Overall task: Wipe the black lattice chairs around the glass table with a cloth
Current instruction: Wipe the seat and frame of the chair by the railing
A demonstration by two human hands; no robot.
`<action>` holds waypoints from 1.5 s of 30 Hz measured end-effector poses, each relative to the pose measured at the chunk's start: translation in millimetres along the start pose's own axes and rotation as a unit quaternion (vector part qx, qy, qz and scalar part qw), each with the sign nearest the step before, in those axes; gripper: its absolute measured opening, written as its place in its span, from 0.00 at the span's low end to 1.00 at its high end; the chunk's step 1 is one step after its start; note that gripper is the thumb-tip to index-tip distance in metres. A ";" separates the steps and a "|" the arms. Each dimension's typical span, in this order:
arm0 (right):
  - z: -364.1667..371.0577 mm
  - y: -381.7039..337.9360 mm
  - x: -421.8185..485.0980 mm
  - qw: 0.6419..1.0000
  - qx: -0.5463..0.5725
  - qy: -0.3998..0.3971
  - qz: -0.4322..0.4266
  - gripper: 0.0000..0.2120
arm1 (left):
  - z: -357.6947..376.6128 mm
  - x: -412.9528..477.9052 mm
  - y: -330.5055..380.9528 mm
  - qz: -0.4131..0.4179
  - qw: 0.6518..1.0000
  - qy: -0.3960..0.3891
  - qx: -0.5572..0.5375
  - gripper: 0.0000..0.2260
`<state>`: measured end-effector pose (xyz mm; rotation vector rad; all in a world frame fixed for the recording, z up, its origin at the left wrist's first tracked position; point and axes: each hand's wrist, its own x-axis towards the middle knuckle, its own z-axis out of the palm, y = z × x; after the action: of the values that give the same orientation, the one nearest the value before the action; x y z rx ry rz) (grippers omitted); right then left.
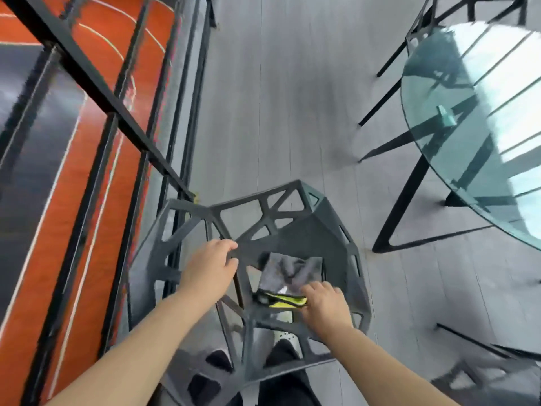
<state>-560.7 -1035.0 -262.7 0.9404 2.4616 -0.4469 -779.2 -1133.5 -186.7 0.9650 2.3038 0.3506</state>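
A black lattice chair (319,235) stands right below me, seen from above. My left hand (210,268) grips a bar of its lattice on the left side. A grey cloth (292,272) lies on the seat, with a yellow-green and black item (282,301) at its near edge. My right hand (325,303) rests on the near edge of the cloth and that item, fingers curled over them. The glass table (456,118) with black legs stands at the right.
A black metal railing (96,83) runs along the left, with an orange floor far below it. More black chairs show at the top right (421,33) and bottom right (480,373). Grey plank floor (287,98) lies between chair and table. My shoes show under the chair.
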 end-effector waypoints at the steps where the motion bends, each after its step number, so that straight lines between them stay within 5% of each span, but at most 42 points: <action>1: 11.1 6.0 10.1 1.000 -0.005 -0.007 0.001 0.23 | 9.5 14.5 0.0 -0.017 1.000 -0.006 0.017 0.16; 5: 44.1 24.4 49.7 0.996 0.010 -0.080 -0.025 0.22 | 48.2 69.3 -4.5 -0.074 0.996 -0.012 0.043 0.22; 10: 93.7 30.9 119.6 0.994 0.033 -0.056 -0.083 0.39 | 88.9 136.8 -7.6 -0.060 0.991 0.027 0.112 0.29; 12: 116.1 27.0 143.2 0.988 -0.044 -0.049 -0.139 0.45 | 104.2 159.9 -10.5 -0.026 0.989 0.041 0.140 0.31; 15: 157.3 29.6 164.3 0.976 -0.108 -0.059 -0.180 0.36 | 130.3 181.3 -18.4 0.007 0.986 0.044 0.163 0.30; 19: 175.1 45.4 172.2 0.974 -0.091 -0.074 -0.193 0.34 | 175.3 180.1 -37.4 0.032 0.976 -0.033 0.212 0.26; 24: 169.5 81.2 187.0 0.974 -0.112 0.001 -0.197 0.30 | 218.6 162.3 -65.5 -0.059 0.940 -0.188 0.280 0.35; 29: 135.8 128.3 215.0 0.986 -0.101 0.115 -0.069 0.27 | 240.4 153.1 -78.3 -0.066 0.920 -0.183 0.341 0.41; 34: 132.5 78.5 247.9 0.972 0.007 0.166 0.165 0.29 | 250.7 149.4 -87.1 -0.041 0.924 -0.147 0.351 0.38; 40: 174.5 4.6 221.9 0.993 -0.039 0.114 0.001 0.35 | 253.7 151.1 -91.8 -0.033 0.938 -0.129 0.321 0.38; 45: 155.0 58.2 233.1 0.975 -0.128 0.090 -0.159 0.26 | 252.5 150.1 -95.3 -0.033 0.939 -0.126 0.318 0.45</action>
<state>-626.7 -938.0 -523.4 0.5027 2.7636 -0.1418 -756.1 -1090.7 -491.7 1.1437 2.2276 -0.5573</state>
